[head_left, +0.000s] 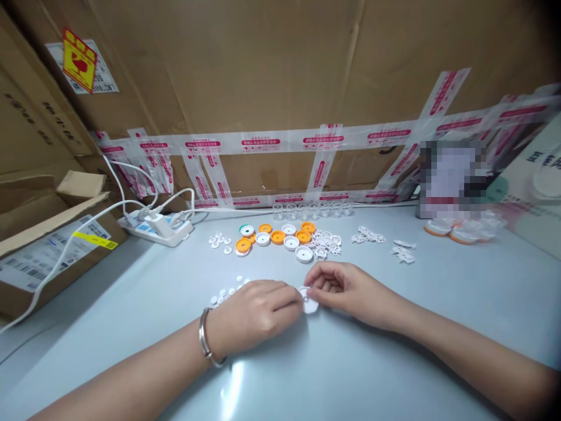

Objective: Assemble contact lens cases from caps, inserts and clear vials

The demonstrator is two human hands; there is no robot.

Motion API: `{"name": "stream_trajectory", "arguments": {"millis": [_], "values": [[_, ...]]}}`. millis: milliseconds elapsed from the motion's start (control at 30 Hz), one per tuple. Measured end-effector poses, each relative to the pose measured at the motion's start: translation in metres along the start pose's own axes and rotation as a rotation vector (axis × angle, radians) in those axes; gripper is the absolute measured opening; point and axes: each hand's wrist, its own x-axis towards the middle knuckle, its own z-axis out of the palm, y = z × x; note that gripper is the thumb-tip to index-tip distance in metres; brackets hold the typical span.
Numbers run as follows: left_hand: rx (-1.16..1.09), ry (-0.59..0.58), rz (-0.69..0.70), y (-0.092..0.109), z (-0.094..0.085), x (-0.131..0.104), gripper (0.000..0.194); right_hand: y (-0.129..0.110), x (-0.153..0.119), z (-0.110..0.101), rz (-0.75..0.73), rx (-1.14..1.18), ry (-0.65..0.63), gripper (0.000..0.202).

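A white round plastic cap (310, 304) with a small hole or hub at its centre is held just above the table between both hands. My left hand (263, 307), with a silver bracelet at the wrist, has its fingers closed at the cap's left edge. My right hand (344, 286) pinches the cap's upper right edge between thumb and fingers. Several small white discs (231, 291) lie beside and partly behind my left hand. Beyond the hands sit several orange caps (277, 237) and white caps (304, 253), next to a pile of white lacy plastic pieces (326, 241).
Clear cups (313, 211) line the back by a large taped cardboard box (263, 70). Small white stemmed parts (220, 241) lie left of the caps. A power strip (164, 231) with cables and an open carton (52, 251) stand at left. Orange-based clear containers (464, 231) sit at right.
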Motion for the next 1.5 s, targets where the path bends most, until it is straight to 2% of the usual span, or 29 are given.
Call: {"name": "stream_trajectory", "arguments": {"millis": [167, 300, 367, 467, 533, 567, 600, 700, 800, 900, 1100, 1500], "values": [[-0.058, -0.110, -0.043, -0.003, 0.003, -0.001, 0.023, 0.000, 0.002, 0.003, -0.024, -0.175, 0.058, 0.013], [-0.084, -0.128, -0.078, -0.004, 0.004, -0.004, 0.020, -0.001, 0.002, 0.003, -0.038, -0.261, 0.070, 0.015], [-0.109, -0.105, -0.109, -0.006, 0.000, -0.006, 0.021, -0.003, -0.001, 0.001, -0.062, -0.258, 0.033, 0.019], [-0.118, 0.007, -0.196, -0.015, -0.014, -0.010, 0.024, -0.007, -0.004, -0.002, -0.120, -0.303, -0.037, 0.033], [-0.107, 0.099, -0.276, -0.027, -0.028, -0.014, 0.022, -0.008, -0.006, -0.002, -0.180, -0.392, -0.041, 0.033], [-0.098, 0.110, -0.346, -0.033, -0.034, -0.016, 0.020, -0.007, -0.006, -0.001, -0.205, -0.433, -0.033, 0.030], [-0.085, 0.074, -0.409, -0.039, -0.040, -0.018, 0.019, -0.006, -0.006, 0.000, -0.221, -0.460, -0.017, 0.027], [-0.101, -0.150, -0.531, -0.053, -0.052, -0.026, 0.019, -0.002, -0.004, 0.005, -0.213, -0.475, 0.036, 0.024], [-0.140, -0.337, -0.581, -0.058, -0.055, -0.032, 0.018, 0.001, -0.002, 0.008, -0.209, -0.467, 0.073, 0.025], [-0.217, -0.437, -0.591, -0.057, -0.052, -0.032, 0.018, 0.002, -0.002, 0.009, -0.213, -0.452, 0.072, 0.028], [-0.310, -0.486, -0.657, -0.057, -0.046, -0.030, 0.017, 0.004, -0.002, 0.005, -0.173, -0.382, 0.022, 0.048], [-0.184, -0.437, -0.610, -0.053, -0.043, -0.030, 0.016, 0.004, -0.006, 0.002, -0.172, -0.333, -0.033, 0.047]]}}
